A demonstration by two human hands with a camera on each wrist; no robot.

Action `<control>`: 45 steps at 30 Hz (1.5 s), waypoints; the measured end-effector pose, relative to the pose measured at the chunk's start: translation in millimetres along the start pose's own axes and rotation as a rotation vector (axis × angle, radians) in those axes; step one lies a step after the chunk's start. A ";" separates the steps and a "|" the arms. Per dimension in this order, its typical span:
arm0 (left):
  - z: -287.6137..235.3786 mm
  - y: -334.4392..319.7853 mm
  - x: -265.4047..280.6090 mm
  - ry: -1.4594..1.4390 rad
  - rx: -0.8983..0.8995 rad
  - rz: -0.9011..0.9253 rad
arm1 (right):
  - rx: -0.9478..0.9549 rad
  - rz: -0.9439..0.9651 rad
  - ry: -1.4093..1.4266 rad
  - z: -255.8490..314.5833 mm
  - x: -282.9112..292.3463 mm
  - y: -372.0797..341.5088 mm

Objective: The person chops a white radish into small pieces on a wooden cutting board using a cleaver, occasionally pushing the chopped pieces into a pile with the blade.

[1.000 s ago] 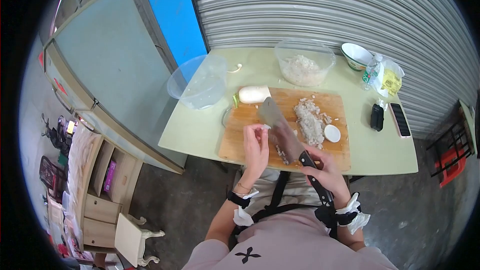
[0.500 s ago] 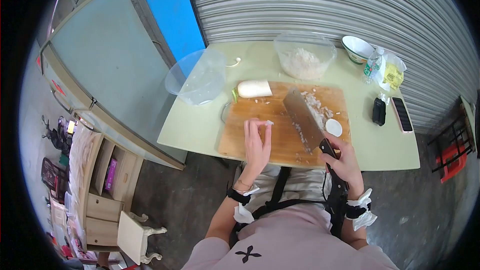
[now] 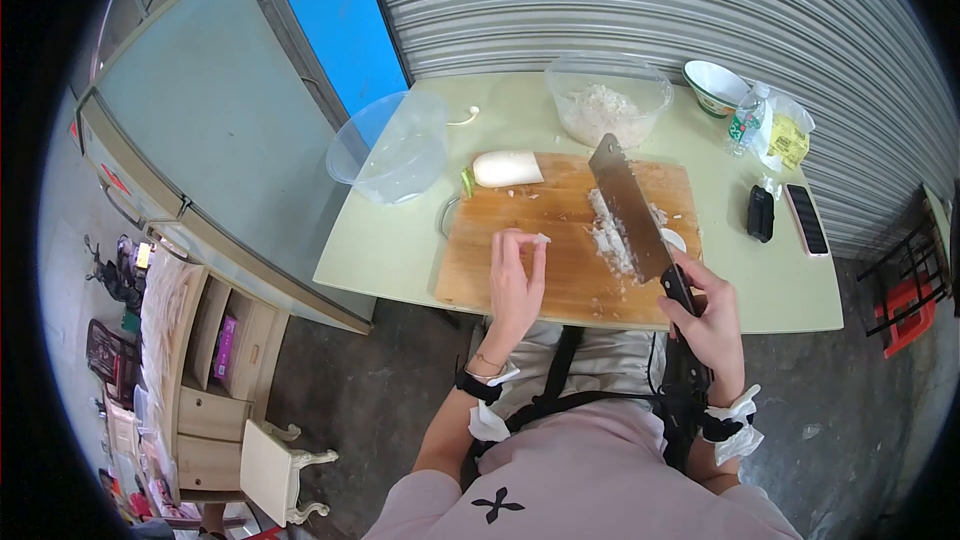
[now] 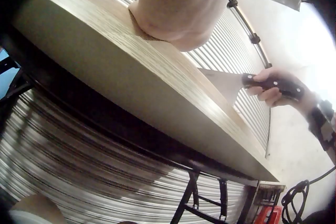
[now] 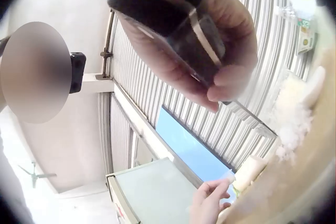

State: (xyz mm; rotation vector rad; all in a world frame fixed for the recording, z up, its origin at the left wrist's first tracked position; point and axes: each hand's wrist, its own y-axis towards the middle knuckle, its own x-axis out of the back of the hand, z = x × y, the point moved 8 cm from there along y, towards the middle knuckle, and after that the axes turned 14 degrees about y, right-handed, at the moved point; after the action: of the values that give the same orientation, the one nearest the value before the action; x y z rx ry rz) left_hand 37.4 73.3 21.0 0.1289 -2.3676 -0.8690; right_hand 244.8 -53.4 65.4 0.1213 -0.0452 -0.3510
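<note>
My right hand (image 3: 712, 320) grips the black handle of a cleaver (image 3: 630, 202), fingers wrapped round it. The broad blade stands over the right part of a wooden cutting board (image 3: 565, 275), against a heap of chopped white radish (image 3: 604, 230). Over the board's left half, my left hand (image 3: 515, 285) pinches a small white piece of radish (image 3: 541, 238) between thumb and fingertips. A cut length of white radish (image 3: 507, 169) with a green stem lies at the board's back left. A round white slice (image 3: 674, 238) is partly hidden behind the blade and right hand.
Behind the board stands a clear tub (image 3: 608, 105) with white shreds. An upright clear basin (image 3: 392, 155) sits at the table's left. On the right are a bowl (image 3: 714, 88), a plastic bottle (image 3: 746, 122), a yellow packet (image 3: 788, 143), a black case (image 3: 760, 213) and a phone (image 3: 807, 220).
The cleaver has swung rightward from the middle of the board to the heap of chopped radish, its blade turning steeper. My left hand keeps its pinch on the small piece and has hardly moved.
</note>
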 end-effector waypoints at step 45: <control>-6.1 -0.7 -9.6 0.098 -0.054 0.112 | 0.051 0.151 -0.234 -9.9 -17.3 3.4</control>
State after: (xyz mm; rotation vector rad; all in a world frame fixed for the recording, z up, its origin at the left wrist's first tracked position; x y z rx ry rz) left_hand 48.6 72.2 19.3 0.0160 -2.2358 -0.8528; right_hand 230.4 -43.2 55.6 0.1256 -0.2937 -0.2114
